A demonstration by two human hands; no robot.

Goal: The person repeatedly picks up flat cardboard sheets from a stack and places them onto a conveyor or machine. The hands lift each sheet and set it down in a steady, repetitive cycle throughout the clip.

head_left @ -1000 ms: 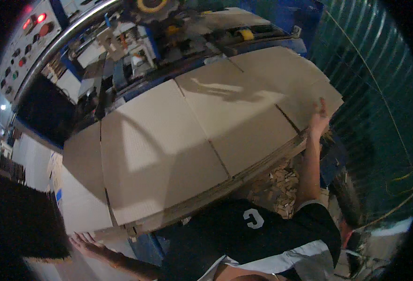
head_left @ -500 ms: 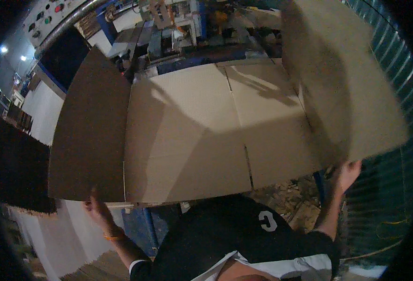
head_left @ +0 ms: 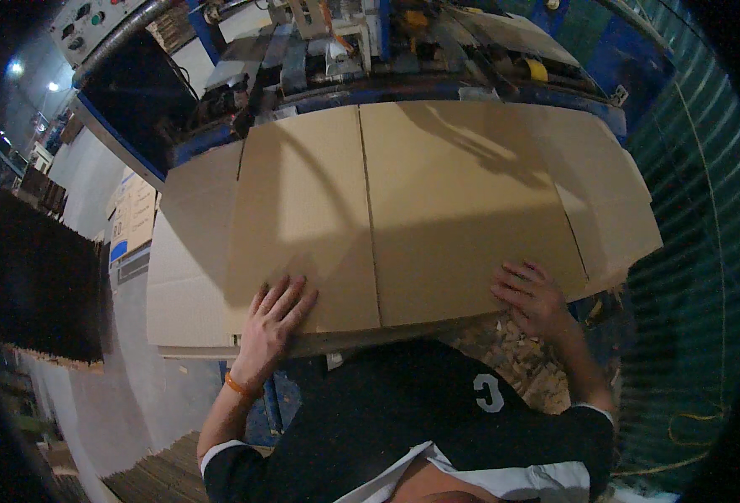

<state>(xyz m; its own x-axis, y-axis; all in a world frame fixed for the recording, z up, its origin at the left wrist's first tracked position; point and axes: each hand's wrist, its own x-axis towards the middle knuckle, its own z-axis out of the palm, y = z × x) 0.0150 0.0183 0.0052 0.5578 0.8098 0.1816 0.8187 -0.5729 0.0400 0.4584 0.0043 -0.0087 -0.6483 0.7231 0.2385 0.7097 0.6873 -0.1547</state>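
Note:
A large flat cardboard sheet (head_left: 462, 193) lies across the machine's near end, its side panels folded out flat and a dark slit running through its middle. My left hand (head_left: 276, 318) rests on the sheet's near edge left of that slit, fingers spread and palm down. Near the right part of the same edge, my right hand (head_left: 531, 293) lies with its fingertips stretched over the cardboard. An orange band (head_left: 242, 384) circles my left wrist. Under the sheet's near left edge, more cardboard layers show.
Beyond the sheet stands a blue machine (head_left: 328, 71) with metal strips and rails. A control panel (head_left: 85, 29) with buttons is at the far left. Stacked cardboard (head_left: 43, 277) stands left, cardboard scraps (head_left: 525, 360) lie below right, and a green corrugated wall (head_left: 680, 335) runs along the right.
The sheet's raised side panels have come down flat. Both hands have let go of its outer edges and moved inward onto its near edge.

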